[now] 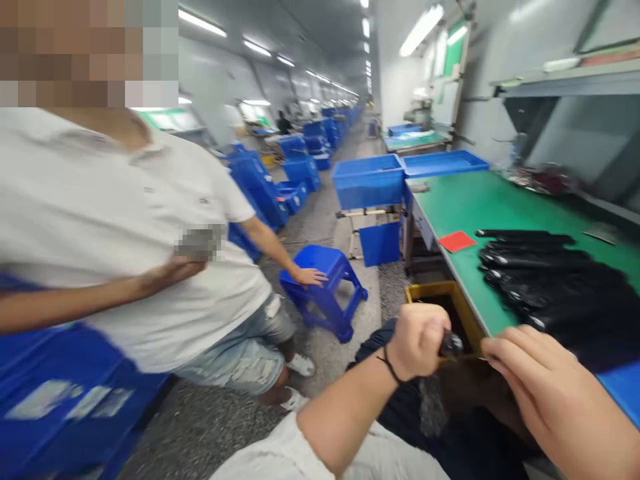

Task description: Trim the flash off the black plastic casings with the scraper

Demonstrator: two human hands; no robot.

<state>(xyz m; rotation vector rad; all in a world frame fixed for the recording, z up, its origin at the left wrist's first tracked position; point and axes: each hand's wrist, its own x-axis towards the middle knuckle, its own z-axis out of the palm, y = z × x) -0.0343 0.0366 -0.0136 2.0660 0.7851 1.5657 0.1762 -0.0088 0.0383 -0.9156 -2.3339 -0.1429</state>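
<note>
My left hand (419, 339), with a dark band at the wrist, is closed around a black object (451, 345) whose rounded end sticks out toward the right. Clear plastic (433, 407) hangs below that fist. To its right, at the edge of the green table (450, 207), my right hand (530, 367) has its fingers pinched together; what they hold, if anything, is too small to make out. Many long black items (555, 280) lie in a row on the table, beside a red card (457, 241).
A yellow bin (435, 291) stands below the table edge. At the left a person in a white shirt (125, 220) rests a hand on a blue stool (320, 260). Blue crates (369, 183) stand beyond, and a blue bin (65, 393) is at the lower left.
</note>
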